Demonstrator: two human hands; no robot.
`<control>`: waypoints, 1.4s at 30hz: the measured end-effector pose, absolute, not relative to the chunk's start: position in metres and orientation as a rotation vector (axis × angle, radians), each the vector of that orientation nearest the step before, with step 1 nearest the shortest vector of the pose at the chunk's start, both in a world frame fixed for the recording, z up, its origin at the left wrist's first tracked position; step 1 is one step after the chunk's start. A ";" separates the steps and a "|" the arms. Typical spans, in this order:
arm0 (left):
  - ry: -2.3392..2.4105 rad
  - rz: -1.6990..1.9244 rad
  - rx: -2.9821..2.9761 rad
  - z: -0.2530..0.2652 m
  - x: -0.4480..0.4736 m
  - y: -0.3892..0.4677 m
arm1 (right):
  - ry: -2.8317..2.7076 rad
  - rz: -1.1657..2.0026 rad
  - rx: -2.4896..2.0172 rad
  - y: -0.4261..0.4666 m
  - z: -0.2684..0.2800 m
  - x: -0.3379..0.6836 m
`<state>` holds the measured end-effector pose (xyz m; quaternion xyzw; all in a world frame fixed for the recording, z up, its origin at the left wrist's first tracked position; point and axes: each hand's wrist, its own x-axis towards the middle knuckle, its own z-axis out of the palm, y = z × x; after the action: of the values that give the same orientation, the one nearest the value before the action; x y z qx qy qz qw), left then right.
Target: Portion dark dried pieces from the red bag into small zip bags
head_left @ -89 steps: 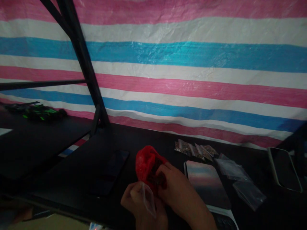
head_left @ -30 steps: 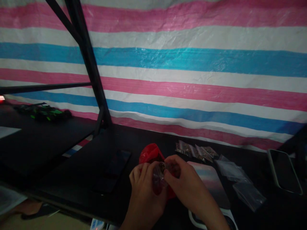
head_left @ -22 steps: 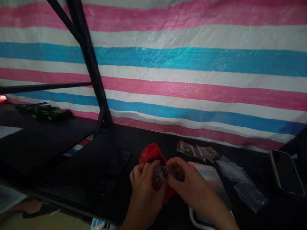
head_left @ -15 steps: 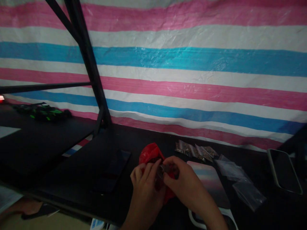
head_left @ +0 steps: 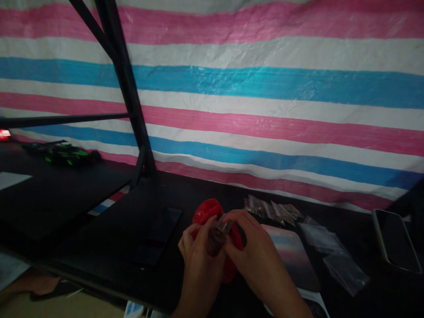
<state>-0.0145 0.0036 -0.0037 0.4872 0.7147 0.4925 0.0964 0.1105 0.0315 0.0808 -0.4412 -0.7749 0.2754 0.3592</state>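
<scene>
My left hand and my right hand meet over a red plastic bag. Between their fingertips is a small clear plastic bag, pinched from both sides near its top. Its contents are too dark to make out. The red bag bulges out behind and below my hands, which hide most of it. Beside my right forearm lies a small scale with a shiny metal plate, its front partly covered by the arm.
Behind the scale lie several small filled bags. Flat clear bags and a phone are to the right. A dark flat device lies left. A green-black toy car stands beyond a black metal post.
My fingers have shifted on the small clear bag, which now shows more plainly between them, standing higher. The view has moved slightly.
</scene>
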 end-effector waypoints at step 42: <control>1.949 1.836 1.329 0.003 -0.013 0.002 | -1.942 0.576 -0.980 0.024 0.081 0.101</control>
<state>-0.0133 0.0023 0.0028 0.4435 0.6501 0.6123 0.0762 0.1014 0.0235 0.0806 -0.3931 -0.7787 0.2309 0.4311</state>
